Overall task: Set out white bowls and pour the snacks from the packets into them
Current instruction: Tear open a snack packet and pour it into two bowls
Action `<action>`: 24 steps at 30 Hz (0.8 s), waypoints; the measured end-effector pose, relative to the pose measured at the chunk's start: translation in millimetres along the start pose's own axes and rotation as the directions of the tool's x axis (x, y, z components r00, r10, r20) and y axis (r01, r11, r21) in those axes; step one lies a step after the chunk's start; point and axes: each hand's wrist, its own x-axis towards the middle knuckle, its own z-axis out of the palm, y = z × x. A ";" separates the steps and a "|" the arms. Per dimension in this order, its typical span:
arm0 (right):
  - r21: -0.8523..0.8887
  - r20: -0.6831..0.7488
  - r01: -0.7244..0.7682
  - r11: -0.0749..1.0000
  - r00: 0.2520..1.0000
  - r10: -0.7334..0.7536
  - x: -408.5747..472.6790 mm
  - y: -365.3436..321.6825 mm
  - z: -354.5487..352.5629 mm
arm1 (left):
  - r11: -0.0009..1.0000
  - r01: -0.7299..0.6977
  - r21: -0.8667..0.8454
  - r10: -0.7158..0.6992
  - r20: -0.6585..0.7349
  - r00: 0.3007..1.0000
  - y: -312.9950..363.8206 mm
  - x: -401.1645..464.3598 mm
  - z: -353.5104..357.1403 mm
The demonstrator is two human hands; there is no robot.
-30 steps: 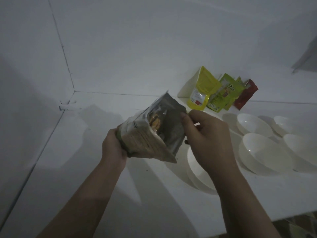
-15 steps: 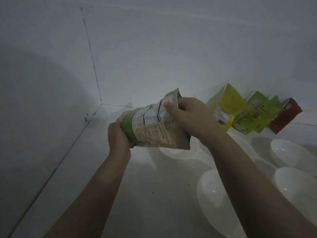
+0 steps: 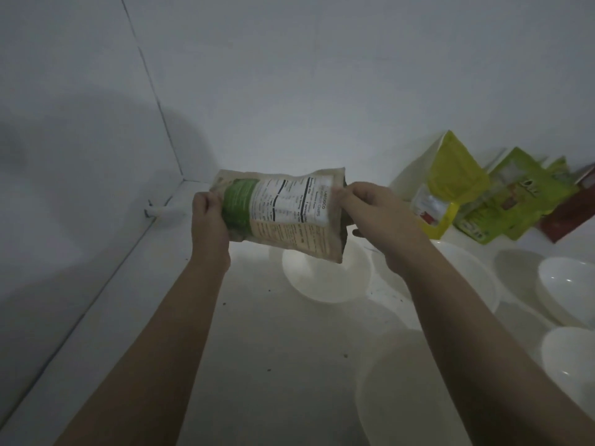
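Two hands hold one snack packet (image 3: 283,214) in the air, lying sideways with its printed back panel toward the camera. The left hand (image 3: 207,220) grips the packet's bottom end, thumb on the near face by the green band and fingers wrapped behind. The right hand (image 3: 380,217) pinches the top end, thumb on the near face, with the curled fingers hidden behind the packet — a dark strip of the inside shows at that edge. The packet's right end dips lower than its left.

Directly under that lower end sits a white bowl (image 3: 328,278) on the white counter (image 3: 257,349); whether anything is in it cannot be told in the dim light. Another bowl (image 3: 463,268) lies just right of it, mostly hidden by the right forearm. A large bowl (image 3: 402,397) sits nearer the camera, also partly under that forearm, and two more bowls (image 3: 570,291) (image 3: 573,365) stand at the right edge.

Against the back wall, well right of the hands, lean the other packets — a yellow packet (image 3: 450,185), green packets (image 3: 515,201) overlapping beside it, and a red packet (image 3: 566,214) at the far end. Small dark specks dot the counter.
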 end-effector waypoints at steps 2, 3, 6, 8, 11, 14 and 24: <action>-0.004 -0.018 -0.020 1.000 1.000 0.020 6.2 9.4 1.1 | 0.997 -0.045 0.057 0.046 -0.019 0.999 -4.5 -3.2 1.3; -0.013 -0.028 -0.018 1.000 0.999 0.017 9.0 12.3 2.2 | 0.995 -0.068 0.077 0.071 -0.031 0.997 -5.3 -5.6 2.3; -0.018 -0.055 0.010 1.000 0.998 -0.011 14.5 19.5 4.5 | 0.988 -0.119 0.095 0.124 -0.044 0.991 -3.3 -12.9 5.2; -0.006 -0.055 0.011 1.000 0.998 -0.012 15.3 22.6 3.6 | 0.986 -0.146 0.084 0.150 -0.043 0.988 -1.2 -16.0 5.2; 0.054 0.004 -0.010 0.999 1.000 0.010 14.6 29.2 1.4 | 0.979 -0.194 0.067 0.197 -0.033 0.980 1.9 -16.9 0.9; 0.079 0.020 0.005 0.997 1.000 -0.006 11.3 36.9 0.9 | 0.977 -0.214 0.015 0.214 0.002 0.977 2.0 -13.1 -6.2; -0.049 -0.059 -0.011 0.999 0.998 0.008 1.2 47.8 7.7 | 0.974 -0.225 0.000 0.225 0.054 0.973 5.4 -16.8 -10.5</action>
